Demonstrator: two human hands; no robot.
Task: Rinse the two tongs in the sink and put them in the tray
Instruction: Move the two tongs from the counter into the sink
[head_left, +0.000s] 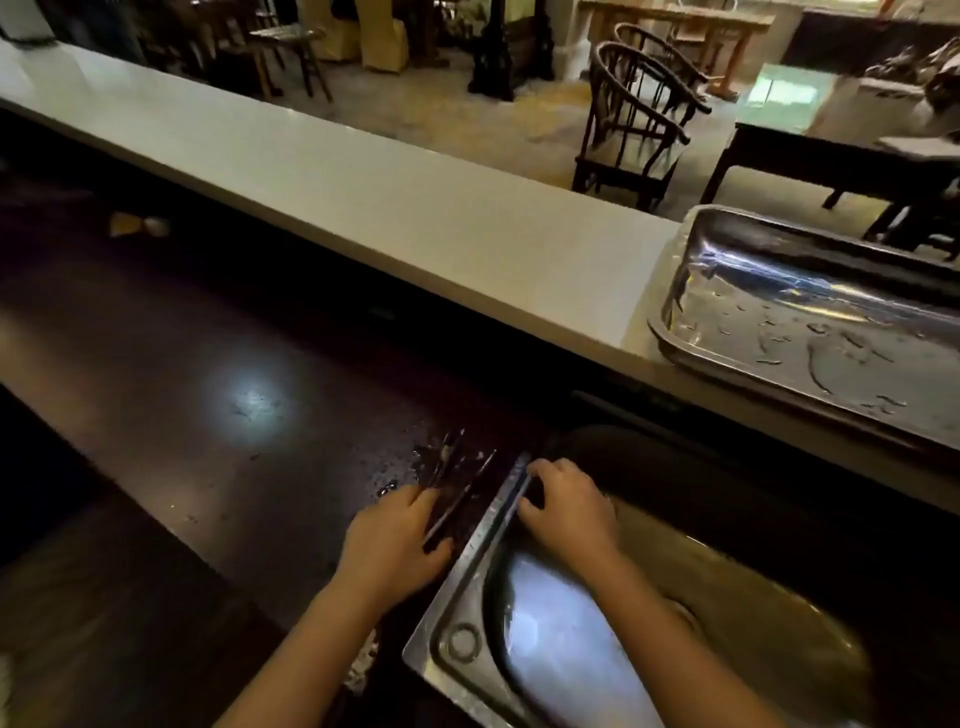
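Thin metal tongs (460, 480) lie on the wet dark counter just left of the steel sink (467, 566). They are dark and hard to tell apart. My left hand (395, 535) is down on their near ends, thumb and fingers closing around one thin metal arm. My right hand (569, 512) rests on the sink's left rim with its fingers curled over the edge, and it holds nothing. The metal tray (675, 332) stands on the pale raised ledge at the right, wet inside with nothing in it.
A long pale ledge (363, 208) runs behind the dark counter (208, 364). Water drops spread around the tongs. A small yellowish object (137, 224) lies far left on the counter. Chairs and tables stand beyond the ledge.
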